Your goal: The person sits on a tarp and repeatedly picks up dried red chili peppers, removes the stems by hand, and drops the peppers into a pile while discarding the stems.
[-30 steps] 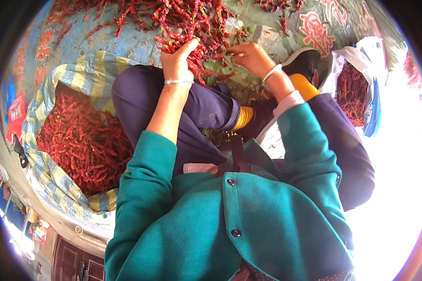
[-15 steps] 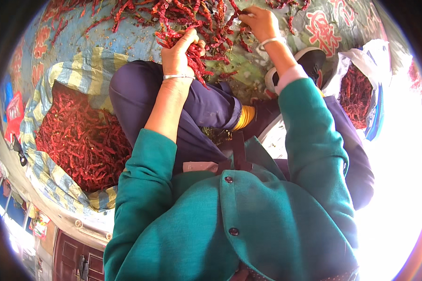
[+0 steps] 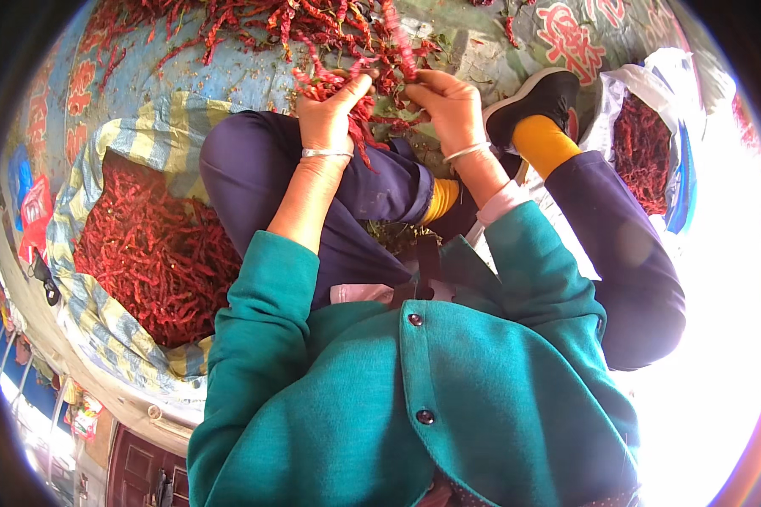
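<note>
R hand (image 3: 450,110) pulled in, nr L hand (image 3: 325,125) gripping chillies (image 3: 362,122).

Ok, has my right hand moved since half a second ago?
Yes, your right hand has come back toward you, judged against the large red printed mark on the tarp.

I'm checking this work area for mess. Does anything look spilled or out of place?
Mildly, yes: small pale crumbs litter the ground sheet beside the heap of red chilies, and a few stray chilies lie beyond its edge. It looks untidy, though nothing seems damaged.
</note>
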{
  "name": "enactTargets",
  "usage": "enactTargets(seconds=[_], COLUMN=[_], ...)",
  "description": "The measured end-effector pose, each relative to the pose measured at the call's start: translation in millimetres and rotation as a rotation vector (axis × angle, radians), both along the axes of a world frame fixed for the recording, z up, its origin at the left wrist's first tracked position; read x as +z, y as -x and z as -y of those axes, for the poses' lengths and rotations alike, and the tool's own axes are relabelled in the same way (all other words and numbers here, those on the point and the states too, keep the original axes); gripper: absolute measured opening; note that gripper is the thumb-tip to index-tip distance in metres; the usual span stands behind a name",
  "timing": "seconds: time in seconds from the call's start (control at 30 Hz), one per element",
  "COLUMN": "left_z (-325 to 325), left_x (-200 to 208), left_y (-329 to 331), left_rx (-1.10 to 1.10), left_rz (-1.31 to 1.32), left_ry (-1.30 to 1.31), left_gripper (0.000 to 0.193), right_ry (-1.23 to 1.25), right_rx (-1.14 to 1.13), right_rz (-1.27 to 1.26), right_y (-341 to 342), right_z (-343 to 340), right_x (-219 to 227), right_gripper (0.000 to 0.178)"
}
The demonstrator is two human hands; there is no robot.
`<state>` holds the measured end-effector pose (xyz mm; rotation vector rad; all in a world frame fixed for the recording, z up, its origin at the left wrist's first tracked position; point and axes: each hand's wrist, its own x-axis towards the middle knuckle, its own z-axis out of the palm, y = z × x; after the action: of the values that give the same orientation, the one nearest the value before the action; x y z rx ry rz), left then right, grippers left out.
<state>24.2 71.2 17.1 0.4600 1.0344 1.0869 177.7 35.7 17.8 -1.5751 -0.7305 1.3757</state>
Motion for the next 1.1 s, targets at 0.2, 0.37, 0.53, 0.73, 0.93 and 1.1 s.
enactTargets(seconds=[0.2,0.37,0.53,0.73,0.93,1.1], left_z=[5,3,-7,-12,-13,-12], left_x=[-6,-11,0,-10,-12,-8], left_y=[-2,-8,9,8,8,12], left_rx=[-0.194,-0.024,0.134,0.032,-0.020,-0.001], left_rz=[-0.277,-0.103,-0.015,0.016,0.111,0.128], left_ry=[-0.152,-0.126,-0.023,-0.012,0.059,0.102], left_gripper=[0.014,0.016,0.018,0.025,0.019,0.015], right_ry=[-0.133,0.069,0.116,-0.293,0.008,0.152], right_rx=[0.320,-0.098,0.077,0.455,0.458,0.062], right_rz=[0.514,-0.139,0.110,1.253,1.160,-0.153], right_y=[19,4,-39,-43,-17,-30], right_z=[8,1,-4,-32,-36,-16], right_x=[0,-24,-14,-27,-66,-49], right_gripper=[0.019,0.014,0.012,0.030,0.028,0.014])
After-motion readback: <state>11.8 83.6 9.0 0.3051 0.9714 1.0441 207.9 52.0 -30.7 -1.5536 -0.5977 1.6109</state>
